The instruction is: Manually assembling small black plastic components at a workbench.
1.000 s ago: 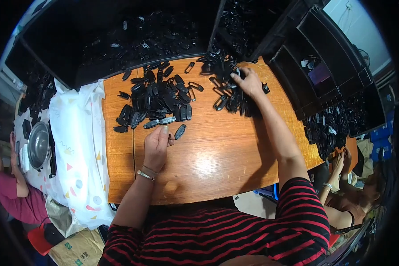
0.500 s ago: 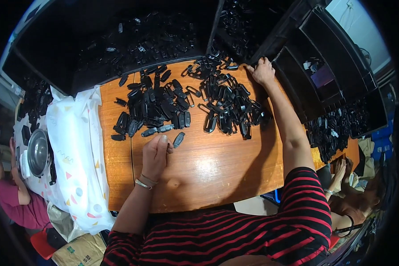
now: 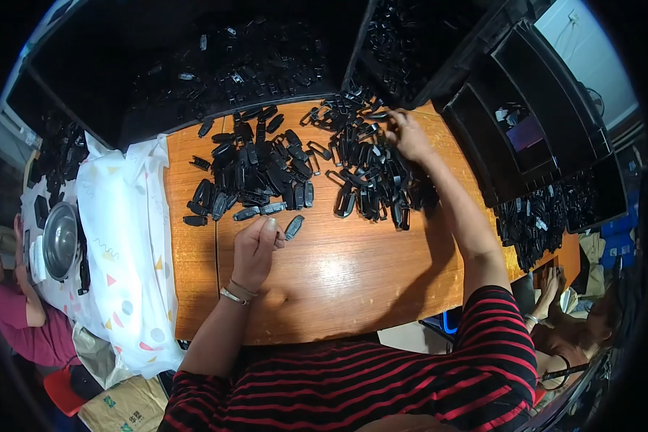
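Many small black plastic shells lie in two heaps on the wooden table (image 3: 353,281): a left heap (image 3: 255,169) and a right heap (image 3: 367,173). My right hand (image 3: 410,137) reaches over the far end of the right heap, its fingers closed around a black shell at the heap's top. My left hand (image 3: 255,248) rests on the table in front of the left heap with its fingers curled. A single black shell (image 3: 294,227) lies just beside its fingertips.
Black bins (image 3: 216,65) holding more black parts stand along the table's far edge, and stacked black trays (image 3: 525,122) stand at the right. A white patterned cloth (image 3: 122,237) covers the left end. A metal bowl (image 3: 59,241) sits beside a seated person (image 3: 21,324); another person (image 3: 576,338) is lower right.
My right hand went out to the far right of the heap and came back a little toward the middle. The right heap has spread wider. My left hand has stayed put.
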`<state>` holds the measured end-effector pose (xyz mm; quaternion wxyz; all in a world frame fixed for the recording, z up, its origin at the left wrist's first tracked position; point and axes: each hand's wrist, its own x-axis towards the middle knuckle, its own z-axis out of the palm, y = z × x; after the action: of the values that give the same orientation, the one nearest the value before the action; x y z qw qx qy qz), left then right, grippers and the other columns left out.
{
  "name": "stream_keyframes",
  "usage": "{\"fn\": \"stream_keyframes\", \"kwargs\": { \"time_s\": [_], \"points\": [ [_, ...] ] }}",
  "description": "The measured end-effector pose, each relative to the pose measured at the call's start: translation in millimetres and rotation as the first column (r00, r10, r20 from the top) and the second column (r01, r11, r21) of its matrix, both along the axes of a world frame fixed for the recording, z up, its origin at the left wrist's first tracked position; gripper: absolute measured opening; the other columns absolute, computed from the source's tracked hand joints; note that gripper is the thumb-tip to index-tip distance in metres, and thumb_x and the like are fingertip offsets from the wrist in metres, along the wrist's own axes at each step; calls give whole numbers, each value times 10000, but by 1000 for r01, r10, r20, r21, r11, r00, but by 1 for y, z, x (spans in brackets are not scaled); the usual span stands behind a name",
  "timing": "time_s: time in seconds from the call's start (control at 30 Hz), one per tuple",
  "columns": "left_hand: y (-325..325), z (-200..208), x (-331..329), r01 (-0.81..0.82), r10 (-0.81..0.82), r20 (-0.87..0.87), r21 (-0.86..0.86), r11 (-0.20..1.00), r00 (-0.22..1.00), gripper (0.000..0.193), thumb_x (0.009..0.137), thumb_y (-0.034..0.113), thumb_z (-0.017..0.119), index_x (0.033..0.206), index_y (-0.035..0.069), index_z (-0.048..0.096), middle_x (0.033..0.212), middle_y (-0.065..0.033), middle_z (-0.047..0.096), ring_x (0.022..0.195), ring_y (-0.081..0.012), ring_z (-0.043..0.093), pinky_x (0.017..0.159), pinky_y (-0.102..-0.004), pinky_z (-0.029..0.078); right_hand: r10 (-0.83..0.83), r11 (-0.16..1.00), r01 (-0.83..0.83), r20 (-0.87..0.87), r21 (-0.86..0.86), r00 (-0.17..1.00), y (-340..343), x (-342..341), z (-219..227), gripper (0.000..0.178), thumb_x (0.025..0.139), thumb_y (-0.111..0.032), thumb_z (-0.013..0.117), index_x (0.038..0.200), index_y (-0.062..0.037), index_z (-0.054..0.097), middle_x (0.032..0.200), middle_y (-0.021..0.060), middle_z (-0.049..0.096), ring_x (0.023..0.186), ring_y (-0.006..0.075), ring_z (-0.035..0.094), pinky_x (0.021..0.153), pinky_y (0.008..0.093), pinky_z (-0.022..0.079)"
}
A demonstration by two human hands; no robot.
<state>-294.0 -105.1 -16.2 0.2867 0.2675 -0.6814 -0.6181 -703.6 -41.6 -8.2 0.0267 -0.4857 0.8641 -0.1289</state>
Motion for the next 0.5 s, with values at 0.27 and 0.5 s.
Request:
{"fn": "stream_keyframes", "kwargs": {
  "time_s": [0.27,0.5],
  "points": [
    [1,2,2,-15,15,-5,12,1000,1000,387,1025,240,404,759,17,573,678,-17,558,619,-64,497,595,-218,418,98,961,-113,-72,-251,993,-72,35,41,346,868,-85,556,1210,-35,569,1246,215,528,1121,395,535,945,422,460],
    [3,4,-4,24,-21,-42,67,997,999,355,1012,183,433,735,-5,551,679,-27,554,627,-81,518,608,-237,436,193,977,-200,-98,-77,976,-151,-46,2,438,858,-140,499,1280,-25,521,1374,227,456,1251,394,450,1064,419,376]
  ]
}}
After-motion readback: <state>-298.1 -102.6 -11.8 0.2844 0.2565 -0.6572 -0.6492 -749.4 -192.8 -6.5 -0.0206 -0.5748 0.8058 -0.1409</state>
